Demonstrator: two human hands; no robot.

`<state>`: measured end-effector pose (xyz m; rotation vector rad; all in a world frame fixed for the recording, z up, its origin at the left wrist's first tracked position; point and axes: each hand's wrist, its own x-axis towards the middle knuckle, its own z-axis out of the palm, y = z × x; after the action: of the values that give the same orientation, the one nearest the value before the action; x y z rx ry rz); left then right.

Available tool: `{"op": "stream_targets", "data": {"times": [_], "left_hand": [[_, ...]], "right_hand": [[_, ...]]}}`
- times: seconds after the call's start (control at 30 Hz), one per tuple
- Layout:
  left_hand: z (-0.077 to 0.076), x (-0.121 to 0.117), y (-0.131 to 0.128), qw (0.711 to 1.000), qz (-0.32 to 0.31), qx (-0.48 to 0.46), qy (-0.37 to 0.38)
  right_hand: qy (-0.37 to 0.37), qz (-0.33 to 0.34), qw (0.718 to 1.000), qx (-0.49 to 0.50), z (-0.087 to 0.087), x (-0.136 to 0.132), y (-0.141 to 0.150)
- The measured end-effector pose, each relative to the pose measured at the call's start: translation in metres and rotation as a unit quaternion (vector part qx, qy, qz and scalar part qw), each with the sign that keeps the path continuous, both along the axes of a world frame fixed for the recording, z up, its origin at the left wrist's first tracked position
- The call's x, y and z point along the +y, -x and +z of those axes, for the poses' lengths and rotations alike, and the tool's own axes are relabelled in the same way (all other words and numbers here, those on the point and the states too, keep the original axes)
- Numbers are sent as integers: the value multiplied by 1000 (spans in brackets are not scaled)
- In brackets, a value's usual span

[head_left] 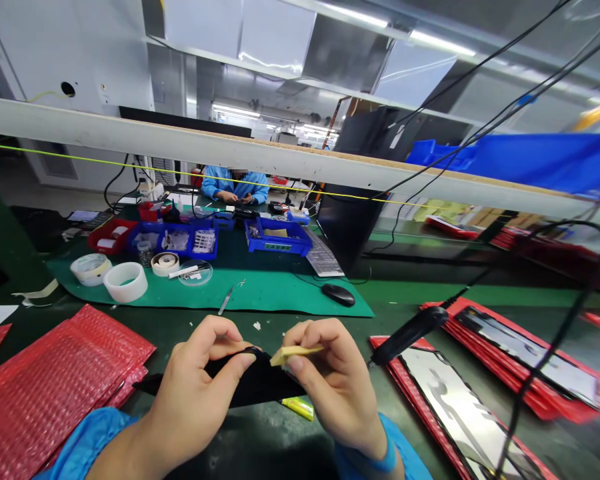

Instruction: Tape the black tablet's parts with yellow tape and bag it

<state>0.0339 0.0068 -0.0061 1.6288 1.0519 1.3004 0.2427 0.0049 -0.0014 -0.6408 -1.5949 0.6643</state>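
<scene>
L hand [195, 387] grip: thumb & fingers pinched on top edge of a blk sheet [265, 388], which spans betw. both hands. R hand [337, 380] grip: pinching a yellow pad [285, 355], its end right by the sheet's edge; can't tell if touching. Just under the grips, a yellow-green strip [300, 409], partly hidden, on the dark surface [180, 327]. Beyond the grips: tweezers [225, 303] & mouse [338, 295] on green mat [275, 297]. L of grips: red bubble bags [65, 373]; R: blk tool [413, 333] w/ cable, flat panel [450, 393] on red bags. Far beyond: co-worker [260, 187] in blue sleeves.
</scene>
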Motion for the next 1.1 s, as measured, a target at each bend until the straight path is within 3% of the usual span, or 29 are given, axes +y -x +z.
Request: {"op": "stream_targets", "data": {"times": [0.13,0.47,0.67,1.1], "left_hand": [[-2,1,1,1000,-3,7,-7],[-2,2,0,1000,24,-5,-16],[-6,5,0,999,29,-18,9],[-3,5,-1,999,37,-20,29]], "right_hand": [[-50,-31,998,-10,-2,0,7],[-64,-35,988,-138,2,4,12],[-145,-59,962,-225,-8,14,15],[-223,-93,931,-274,-7,14,13]]}}
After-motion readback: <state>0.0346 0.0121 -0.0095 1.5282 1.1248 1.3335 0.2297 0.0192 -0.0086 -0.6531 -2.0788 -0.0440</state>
